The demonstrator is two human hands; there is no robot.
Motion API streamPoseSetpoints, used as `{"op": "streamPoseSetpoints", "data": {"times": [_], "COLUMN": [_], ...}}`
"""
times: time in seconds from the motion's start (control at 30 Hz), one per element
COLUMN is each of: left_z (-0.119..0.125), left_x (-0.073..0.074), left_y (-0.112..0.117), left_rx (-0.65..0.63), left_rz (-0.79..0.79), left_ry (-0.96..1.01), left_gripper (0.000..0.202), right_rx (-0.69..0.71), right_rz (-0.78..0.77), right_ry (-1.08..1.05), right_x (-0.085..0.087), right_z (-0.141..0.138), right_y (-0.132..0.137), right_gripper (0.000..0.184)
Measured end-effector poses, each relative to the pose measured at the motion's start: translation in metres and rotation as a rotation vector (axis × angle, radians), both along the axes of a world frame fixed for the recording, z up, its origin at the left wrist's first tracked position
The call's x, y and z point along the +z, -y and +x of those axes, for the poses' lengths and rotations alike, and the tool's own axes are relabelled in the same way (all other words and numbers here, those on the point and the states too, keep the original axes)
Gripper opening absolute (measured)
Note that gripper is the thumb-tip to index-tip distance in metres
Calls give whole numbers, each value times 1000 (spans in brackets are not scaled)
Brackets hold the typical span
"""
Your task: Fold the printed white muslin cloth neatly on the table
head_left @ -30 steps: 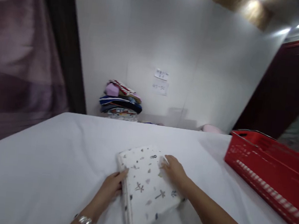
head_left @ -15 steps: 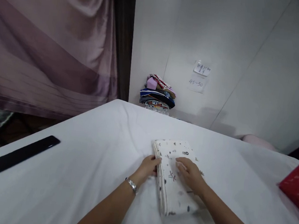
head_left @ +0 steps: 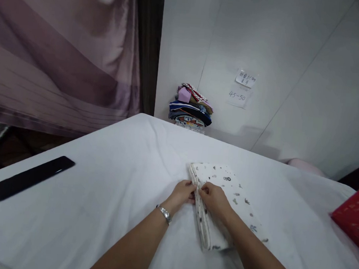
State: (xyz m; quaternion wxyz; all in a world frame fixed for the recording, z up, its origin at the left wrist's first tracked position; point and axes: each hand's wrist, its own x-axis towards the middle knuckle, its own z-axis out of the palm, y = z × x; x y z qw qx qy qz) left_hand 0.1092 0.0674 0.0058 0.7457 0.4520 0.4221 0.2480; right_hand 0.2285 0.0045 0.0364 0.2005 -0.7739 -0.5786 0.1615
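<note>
A folded white cloth (head_left: 234, 186) with small dark plant-like and animal-like prints lies in layers on the white-covered table. At its left folded edge, my left hand (head_left: 184, 194) grips the layers, thumb on top and fingers partly hidden at the side. A silver bracelet circles my left wrist. My right hand (head_left: 216, 199) rests on top of the cloth, its thumb and forefinger pinched at the same edge, close to my left fingertips. The near end of the cloth partly disappears behind my right forearm.
A glossy black flat bar (head_left: 29, 178) lies on the table (head_left: 106, 165) at left. A red box or bag (head_left: 356, 215) stands at the right edge. Beyond the table, a stack of folded clothes (head_left: 191, 106) leans near the wall with paper notes (head_left: 241, 89). A pink curtain (head_left: 64, 47) hangs at left.
My right hand has moved left from the middle of the cloth to its folded edge and closed there. More print shows on the right, where the top layer spreads wider.
</note>
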Motion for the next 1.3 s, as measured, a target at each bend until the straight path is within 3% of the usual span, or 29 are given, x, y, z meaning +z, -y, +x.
{"op": "streamPoseSetpoints", "data": {"times": [0.33,0.67,0.9,1.1,1.3], "left_z": [5,4,3,2,3], "left_x": [-12,-5,-5,0,-7], "left_y": [-4,-1,-2,1,1], "left_rx": [37,28,38,40,35], "left_rz": [53,97,101,87,115], "left_ry": [-69,-91,-119,-117,-114], "left_gripper": [44,34,37,46,50], "right_rx": [-46,-17,71,55,84], "right_rz": [-25,-9,43,19,-26], "right_ry": [163,264,128,73,162], "right_x": [2,1,1,17,20], "right_z": [-12,-15,-6,16,14], "right_y": [-3,-5,-4,-35,-73], "right_gripper": [16,17,17,21,18]}}
